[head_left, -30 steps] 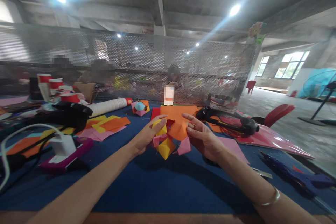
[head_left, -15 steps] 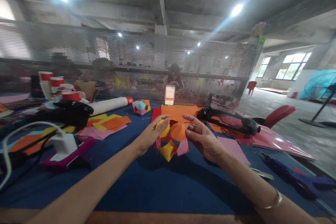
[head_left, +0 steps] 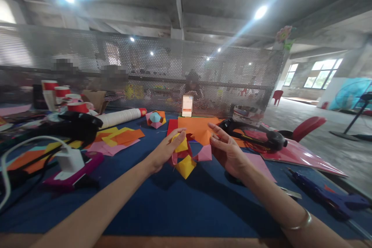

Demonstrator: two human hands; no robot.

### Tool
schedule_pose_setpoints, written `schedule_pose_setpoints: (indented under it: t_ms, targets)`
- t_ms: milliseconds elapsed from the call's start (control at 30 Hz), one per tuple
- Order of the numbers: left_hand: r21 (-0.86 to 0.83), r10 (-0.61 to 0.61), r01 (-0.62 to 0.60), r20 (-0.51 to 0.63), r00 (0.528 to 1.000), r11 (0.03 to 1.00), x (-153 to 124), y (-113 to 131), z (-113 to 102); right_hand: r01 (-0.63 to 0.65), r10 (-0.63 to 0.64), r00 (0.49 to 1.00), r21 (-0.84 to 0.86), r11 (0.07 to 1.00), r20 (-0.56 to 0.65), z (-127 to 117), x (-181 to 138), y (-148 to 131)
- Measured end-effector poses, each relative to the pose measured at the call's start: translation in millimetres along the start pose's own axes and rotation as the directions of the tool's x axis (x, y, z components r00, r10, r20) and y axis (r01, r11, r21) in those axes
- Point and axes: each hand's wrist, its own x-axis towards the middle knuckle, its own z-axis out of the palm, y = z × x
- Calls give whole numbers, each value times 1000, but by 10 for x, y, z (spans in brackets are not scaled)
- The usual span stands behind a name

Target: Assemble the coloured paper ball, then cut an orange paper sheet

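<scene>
Your left hand [head_left: 164, 152] is closed on a yellow flap of the folded paper model [head_left: 186, 164]. Your right hand [head_left: 229, 151] pinches its orange and pink flaps. The model is held just above the table [head_left: 174, 205], on the near side of the orange sheet [head_left: 194, 123].

Paper cups [head_left: 61, 92], charger [head_left: 69, 159], mesh screen [head_left: 162, 66]

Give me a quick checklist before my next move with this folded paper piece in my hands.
1. Left hand pinches the paper model at its yellow part: ok.
2. Right hand holds the orange flap: ok.
3. Units locked together: cannot tell.
4. Model lifted off the blue mat: cannot tell.
5. Orange sheet lying close behind the model: ok.
</scene>
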Motion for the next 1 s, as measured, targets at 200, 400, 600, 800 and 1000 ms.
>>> schedule_pose_setpoints:
  t_ms: [200, 400, 600, 800, 1000]
  targets:
    - [38, 0, -1, 10, 1000, 999, -6, -14, 12, -4, 5, 1000, -33, 999, 21, 9, -15, 50]
    - [75, 13, -15, 16, 1000, 997, 11, -26, -12, 12, -6, 998, -91, 996, 64, 1, -5, 86]
    - [110, 15, -22, 70, 997, 994, 10, -25, -27, 13, -4, 997, -108, 994, 83, -14, 6, 105]
    - [112, 20, -27, 65, 998, 993, 26, -57, -30, 6, -1, 998, -82, 997, 65, 3, -7, 90]
    - [75, 50, -52, 26, 998, 996, 70, -71, -80, 19, -19, 1000, 12, 1000, 11, 11, -7, 0]
